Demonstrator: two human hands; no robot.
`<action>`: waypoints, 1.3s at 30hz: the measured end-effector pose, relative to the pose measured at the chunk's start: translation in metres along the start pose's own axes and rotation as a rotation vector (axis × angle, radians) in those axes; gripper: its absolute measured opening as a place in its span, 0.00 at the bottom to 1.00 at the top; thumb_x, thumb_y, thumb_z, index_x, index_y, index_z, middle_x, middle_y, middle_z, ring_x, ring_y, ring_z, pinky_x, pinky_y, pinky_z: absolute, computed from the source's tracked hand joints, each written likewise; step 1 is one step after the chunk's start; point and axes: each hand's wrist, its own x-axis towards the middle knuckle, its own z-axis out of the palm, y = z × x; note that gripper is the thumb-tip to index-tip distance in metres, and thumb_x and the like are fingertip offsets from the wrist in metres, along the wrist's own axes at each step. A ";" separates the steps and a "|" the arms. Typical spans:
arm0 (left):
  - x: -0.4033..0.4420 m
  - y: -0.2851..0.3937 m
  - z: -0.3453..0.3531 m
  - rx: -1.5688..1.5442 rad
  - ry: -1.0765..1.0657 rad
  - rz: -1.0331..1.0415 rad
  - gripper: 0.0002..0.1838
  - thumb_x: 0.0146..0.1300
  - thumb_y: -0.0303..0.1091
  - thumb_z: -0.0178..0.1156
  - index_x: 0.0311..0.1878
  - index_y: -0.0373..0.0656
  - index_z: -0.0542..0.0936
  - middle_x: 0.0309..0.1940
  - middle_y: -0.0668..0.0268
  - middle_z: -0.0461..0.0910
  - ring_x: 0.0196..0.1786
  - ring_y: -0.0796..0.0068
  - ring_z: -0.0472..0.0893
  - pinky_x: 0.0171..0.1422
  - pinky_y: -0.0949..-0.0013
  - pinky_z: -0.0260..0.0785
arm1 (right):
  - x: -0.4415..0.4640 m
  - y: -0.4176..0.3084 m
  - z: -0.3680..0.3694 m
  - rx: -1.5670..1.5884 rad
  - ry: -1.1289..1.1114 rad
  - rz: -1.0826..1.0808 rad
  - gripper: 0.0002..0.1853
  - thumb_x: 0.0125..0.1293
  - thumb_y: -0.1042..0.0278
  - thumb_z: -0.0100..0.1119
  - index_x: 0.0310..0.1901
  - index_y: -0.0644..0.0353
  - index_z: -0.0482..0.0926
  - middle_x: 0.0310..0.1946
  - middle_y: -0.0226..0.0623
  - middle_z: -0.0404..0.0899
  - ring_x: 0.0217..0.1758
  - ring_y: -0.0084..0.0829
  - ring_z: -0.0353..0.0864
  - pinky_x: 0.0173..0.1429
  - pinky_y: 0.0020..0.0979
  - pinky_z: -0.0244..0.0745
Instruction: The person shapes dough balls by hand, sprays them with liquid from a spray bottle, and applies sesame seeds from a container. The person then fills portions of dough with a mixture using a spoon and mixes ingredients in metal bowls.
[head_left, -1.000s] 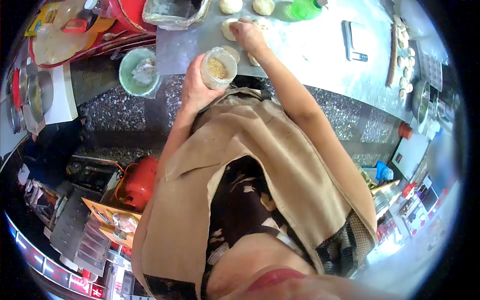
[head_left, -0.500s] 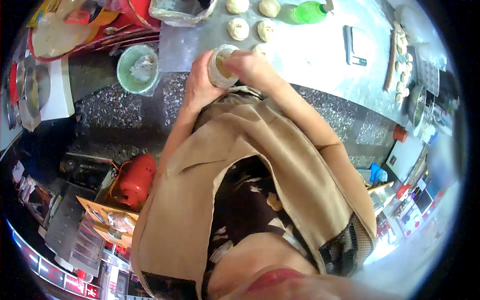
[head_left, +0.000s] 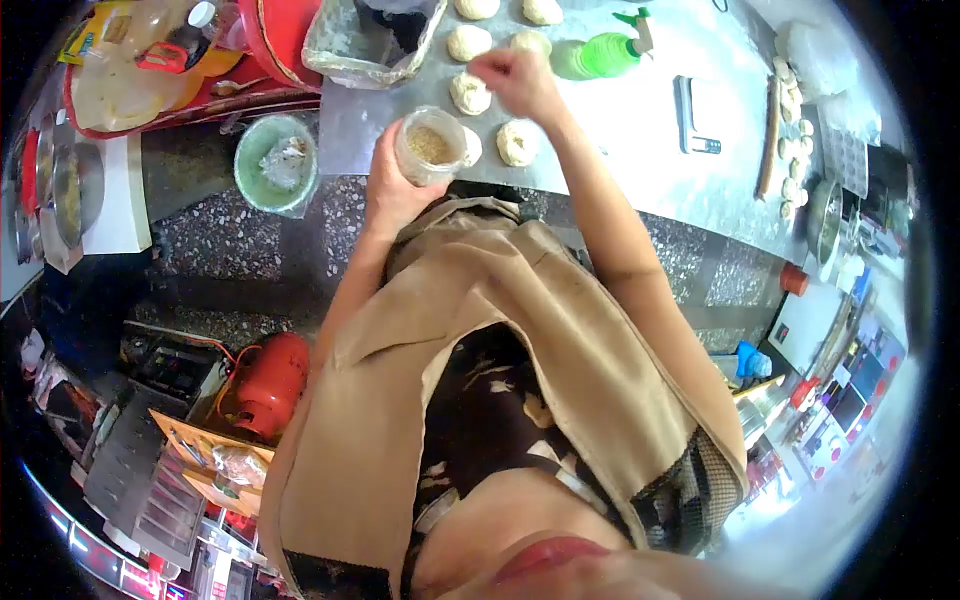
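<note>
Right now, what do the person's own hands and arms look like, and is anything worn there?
The left hand and right hand wear no gloves. The left arm and right arm show no sleeve, watch or bracelet. A tan garment is worn over a dark patterned top.

A pale, shiny metal table [head_left: 640, 125] spans the top of the view. Toward its left lie round dough balls [head_left: 517, 143] in two rough columns (one near the front edge is partly hidden). A container lined with clear plastic [head_left: 372, 62] sits at the left end. A green spray bottle [head_left: 608, 55] stands right of the dough, with a flat scale [head_left: 700, 115] farther right. Beyond it, a brown rolling pin [head_left: 770, 140] lies beside small dough pieces [head_left: 795, 168].
</note>
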 end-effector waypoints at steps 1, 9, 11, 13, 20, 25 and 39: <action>0.000 -0.002 -0.004 0.005 0.005 0.000 0.49 0.34 0.33 0.76 0.62 0.38 0.60 0.54 0.52 0.69 0.57 0.54 0.71 0.61 0.59 0.65 | 0.023 0.014 0.000 -0.028 0.063 0.007 0.11 0.57 0.62 0.61 0.37 0.59 0.84 0.24 0.37 0.82 0.25 0.26 0.81 0.33 0.28 0.74; -0.012 -0.014 -0.029 0.036 0.007 -0.182 0.51 0.33 0.35 0.76 0.63 0.34 0.59 0.56 0.50 0.68 0.58 0.57 0.70 0.62 0.60 0.63 | 0.091 0.082 0.048 -0.406 0.084 -0.079 0.10 0.55 0.63 0.57 0.34 0.58 0.83 0.29 0.48 0.80 0.34 0.47 0.80 0.40 0.41 0.75; -0.013 -0.018 -0.029 0.044 -0.020 -0.239 0.51 0.33 0.36 0.76 0.63 0.34 0.60 0.56 0.50 0.68 0.58 0.56 0.70 0.63 0.60 0.63 | 0.083 0.065 0.024 -0.151 0.177 -0.048 0.11 0.55 0.63 0.57 0.34 0.58 0.83 0.29 0.48 0.80 0.33 0.46 0.80 0.38 0.40 0.75; -0.012 -0.018 -0.029 0.040 -0.017 -0.225 0.51 0.33 0.37 0.76 0.63 0.35 0.60 0.56 0.50 0.68 0.58 0.56 0.70 0.63 0.60 0.63 | 0.069 0.062 0.002 -0.052 0.303 0.095 0.12 0.56 0.62 0.58 0.36 0.59 0.83 0.27 0.46 0.81 0.30 0.39 0.82 0.37 0.34 0.75; -0.003 -0.003 -0.022 0.105 -0.031 -0.189 0.50 0.34 0.36 0.75 0.63 0.37 0.60 0.56 0.51 0.67 0.59 0.54 0.69 0.63 0.59 0.62 | 0.046 0.099 -0.030 -0.166 0.439 0.073 0.12 0.57 0.62 0.59 0.36 0.60 0.83 0.29 0.46 0.81 0.32 0.42 0.82 0.39 0.34 0.76; 0.008 0.003 -0.015 0.057 -0.078 -0.125 0.50 0.35 0.34 0.75 0.63 0.38 0.59 0.56 0.51 0.67 0.58 0.53 0.69 0.63 0.59 0.63 | 0.049 0.122 -0.010 -0.358 0.397 -0.007 0.09 0.55 0.67 0.54 0.33 0.56 0.84 0.33 0.47 0.79 0.37 0.48 0.78 0.44 0.43 0.73; 0.019 0.041 -0.006 0.256 -0.239 0.239 0.50 0.29 0.31 0.75 0.62 0.41 0.62 0.58 0.53 0.67 0.60 0.51 0.67 0.63 0.57 0.62 | -0.064 -0.022 0.031 -0.428 -0.326 -0.295 0.04 0.50 0.70 0.57 0.29 0.58 0.79 0.28 0.40 0.79 0.33 0.42 0.81 0.37 0.40 0.77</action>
